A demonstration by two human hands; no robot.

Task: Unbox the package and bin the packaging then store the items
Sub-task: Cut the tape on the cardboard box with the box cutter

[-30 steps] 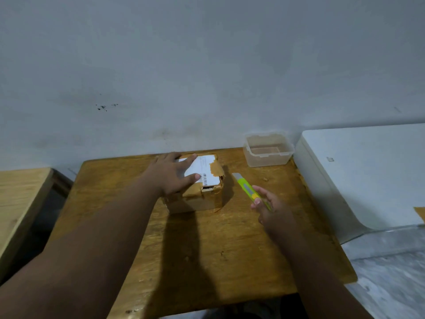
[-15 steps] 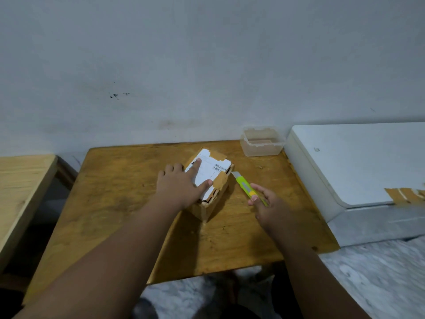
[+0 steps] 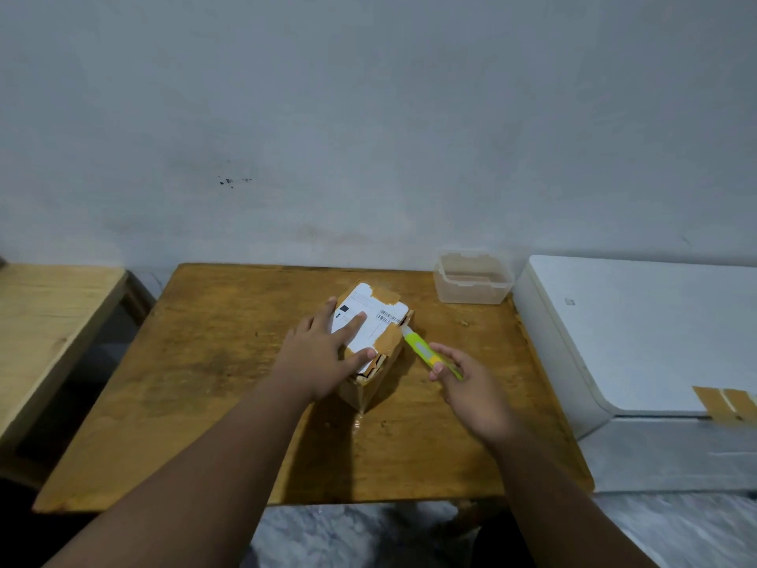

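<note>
A small cardboard box (image 3: 379,321) with a white shipping label and brown tape sits turned at an angle in the middle of the wooden table (image 3: 213,383). My left hand (image 3: 323,354) lies flat on its top, fingers spread over the label, pressing it down. My right hand (image 3: 467,383) grips a yellow-green utility knife (image 3: 426,350), whose tip touches the box's upper right edge near the tape. The box's flaps are closed; its near corner looks torn.
A clear plastic container (image 3: 473,276) stands at the table's back right corner. A white appliance (image 3: 639,334) with brown tape strips sits just right of the table. A lighter wooden surface (image 3: 49,321) lies to the left. Marble floor shows below.
My left hand turned the box from square to an angled position. My right hand brought the knife tip from beside the box to its right edge.
</note>
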